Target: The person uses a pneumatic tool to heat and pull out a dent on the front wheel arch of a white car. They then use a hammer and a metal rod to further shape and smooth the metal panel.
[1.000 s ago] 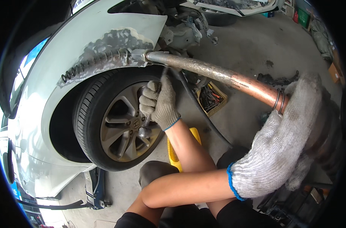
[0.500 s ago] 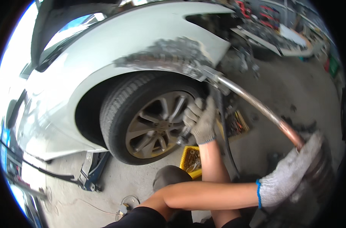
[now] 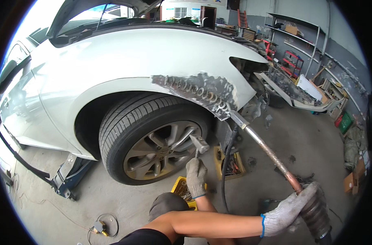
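A white car fender (image 3: pixel 145 45) fills the middle, with a bare grey patch (image 3: pixel 218 81) bearing a row of ring-like marks above the wheel arch. My left hand (image 3: pixel 290 208), gloved and crossed over my right arm, is closed around a dent puller (image 3: pixel 271 155) with a coppery shaft, near its dark ribbed end. The puller's tip meets the patch's lower front corner; whether it is hooked on is too small to tell. My gloved right hand (image 3: pixel 197 175) grips a hammer (image 3: pixel 199 144) by its handle, head up, in front of the wheel (image 3: pixel 161 153).
A yellow bin (image 3: pixel 179 185) of metal parts and a tool box (image 3: pixel 235 167) stand on the floor by the wheel. A thick black cable (image 3: pixel 224 175) hangs near the puller. A floor jack (image 3: pixel 67 179) sits under the car. A detached bumper (image 3: pixel 296 98) lies ahead.
My view has lifted, bringing the back wall into sight. My right hand has turned the hammer so its head now points up. The puller stays at the fender's corner.
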Demonstrator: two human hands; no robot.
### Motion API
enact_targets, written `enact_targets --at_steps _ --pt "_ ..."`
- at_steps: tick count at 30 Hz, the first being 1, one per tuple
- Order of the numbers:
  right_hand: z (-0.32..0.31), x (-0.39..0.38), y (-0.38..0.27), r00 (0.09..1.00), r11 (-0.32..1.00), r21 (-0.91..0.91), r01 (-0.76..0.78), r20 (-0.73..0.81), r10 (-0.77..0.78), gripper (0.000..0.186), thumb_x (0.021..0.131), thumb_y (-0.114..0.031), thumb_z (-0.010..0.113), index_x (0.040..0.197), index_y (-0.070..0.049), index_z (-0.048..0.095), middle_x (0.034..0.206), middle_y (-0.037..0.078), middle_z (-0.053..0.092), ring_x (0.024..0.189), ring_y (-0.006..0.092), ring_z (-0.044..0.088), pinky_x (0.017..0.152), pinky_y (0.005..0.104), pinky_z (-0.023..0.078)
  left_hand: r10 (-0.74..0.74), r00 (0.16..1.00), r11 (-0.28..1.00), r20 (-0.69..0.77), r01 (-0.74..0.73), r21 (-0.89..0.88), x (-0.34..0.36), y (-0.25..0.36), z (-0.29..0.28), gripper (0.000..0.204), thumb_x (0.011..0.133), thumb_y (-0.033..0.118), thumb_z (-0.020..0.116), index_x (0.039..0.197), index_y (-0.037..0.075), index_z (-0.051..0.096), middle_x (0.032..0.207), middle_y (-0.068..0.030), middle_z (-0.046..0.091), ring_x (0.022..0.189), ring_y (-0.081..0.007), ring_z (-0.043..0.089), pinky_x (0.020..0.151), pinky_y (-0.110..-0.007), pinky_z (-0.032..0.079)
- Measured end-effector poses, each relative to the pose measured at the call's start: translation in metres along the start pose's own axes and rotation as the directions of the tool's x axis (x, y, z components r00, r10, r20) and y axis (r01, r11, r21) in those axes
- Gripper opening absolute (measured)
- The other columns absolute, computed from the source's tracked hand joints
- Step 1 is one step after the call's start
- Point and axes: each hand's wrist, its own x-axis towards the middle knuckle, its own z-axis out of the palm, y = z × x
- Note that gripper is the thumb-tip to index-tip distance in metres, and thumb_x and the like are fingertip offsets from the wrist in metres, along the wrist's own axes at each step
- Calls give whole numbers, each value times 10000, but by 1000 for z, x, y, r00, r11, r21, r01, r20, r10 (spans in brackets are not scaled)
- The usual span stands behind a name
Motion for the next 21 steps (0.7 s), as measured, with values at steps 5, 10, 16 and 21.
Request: enact_targets --at_steps 5,10,16,21 --pt "-25 -6 -26 998 947 -314 63 -1 -67 295 1028 -288 488 887 -51 594 709 40 567 657 197 537 622 325 459 -49 997 997 57 52 -51 -3 5 1 649 932 678 467 1245 110 493 811 -17 532 450 -80 417 358 -229 343" --pt "-44 -6 12 995 956 -279 -88 -65 72 328 1025 -318 486 892 -37 591 695 47 570 655 199 545 617 324 450 -5 998 997 58 10 -79 -19 13 -1 599 929 688 468 1103 117 513 694 5 472 446 -76 392 363 -225 319" --pt "-7 7 -119 999 999 -40 8 37 -6 234 1041 -227 465 959 -62 608 704 40 563 661 247 558 668 337 489 -9 1000 994 -25 7 -109 -7 -10 1 564 963 627 469 1223 130 521 746 -4 493 454 -85 393 388 -245 312" --pt "-18 19 -85 993 874 482 -60 122 2 200 1049 -209 479 933 -67 559 856 16 558 796 137 549 722 279 475 21 999 999 46 -19 -35 -6 0 -6 630 957 623 477 1304 97 486 749 -17 481 440 -92 404 373 -252 330"
